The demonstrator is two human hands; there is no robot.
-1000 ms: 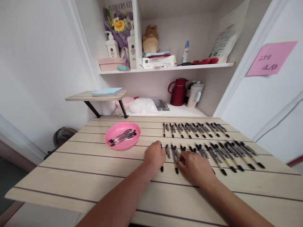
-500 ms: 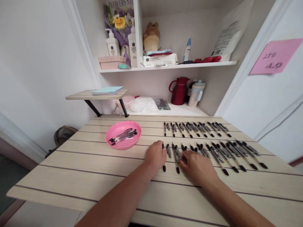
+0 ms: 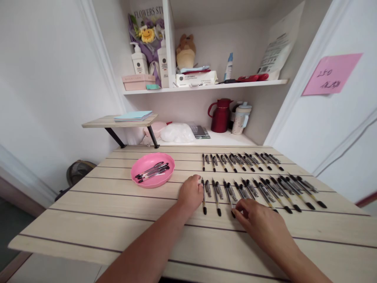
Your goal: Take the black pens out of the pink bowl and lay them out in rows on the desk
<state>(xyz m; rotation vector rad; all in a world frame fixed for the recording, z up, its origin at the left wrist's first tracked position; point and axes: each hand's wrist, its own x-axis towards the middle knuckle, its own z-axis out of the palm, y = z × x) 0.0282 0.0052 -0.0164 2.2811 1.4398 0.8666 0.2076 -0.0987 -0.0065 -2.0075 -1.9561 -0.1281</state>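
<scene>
Gel pens lie in two rows on the slatted wooden table, loose clip caps beside them. My left hand (image 3: 191, 193) rests with curled fingers just left of the front row's leftmost pen (image 3: 204, 198); its fingertips are partly hidden. A cap (image 3: 207, 188) lies right of that pen, then another pen (image 3: 217, 198) with its own cap (image 3: 219, 190). My right hand (image 3: 260, 220) pinches the black lower end of the third pen (image 3: 228, 192), covering part of the front row. Several capped pens (image 3: 154, 171) lie in a pink bowl (image 3: 138, 181) at the left.
A small raised stand (image 3: 103, 122) with blue paper (image 3: 134, 116) is at the back left. Behind the table, a shelf (image 3: 250, 83) holds bottles and a plush toy (image 3: 186, 51). Below it stand a red jug (image 3: 220, 116) and a pale cup (image 3: 240, 120).
My right hand has moved right and toward me, from beside the second pen to the third pen's lower end. My left hand has shifted slightly left, uncovering the first pen.
</scene>
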